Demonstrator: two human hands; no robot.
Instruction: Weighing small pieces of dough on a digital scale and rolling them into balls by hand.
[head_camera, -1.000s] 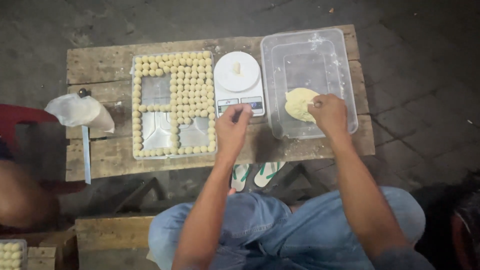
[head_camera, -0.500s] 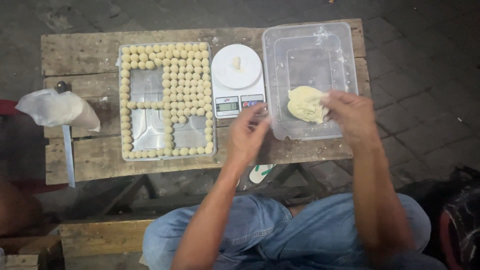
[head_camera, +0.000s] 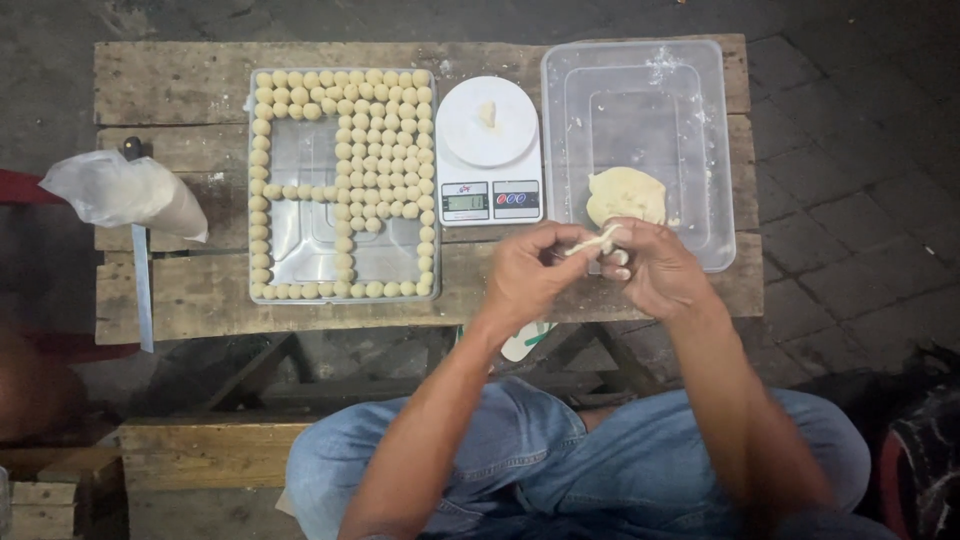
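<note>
Pinching a strip of dough (head_camera: 592, 241) between both hands over the table's (head_camera: 180, 90) near edge.

Left hand (head_camera: 532, 274) and right hand (head_camera: 655, 268) are curled, fingertips closed on the strip, just below the dough lump (head_camera: 626, 194) in the clear tub (head_camera: 640, 90). A scale (head_camera: 489, 152) carrying a small bit stands beside a tray (head_camera: 310, 225) lined with dough balls (head_camera: 380, 130).

Weathered plank table (head_camera: 170, 90) on dark paved stone floor (head_camera: 850, 150); wooden bench (head_camera: 200, 455) below; dim light.
</note>
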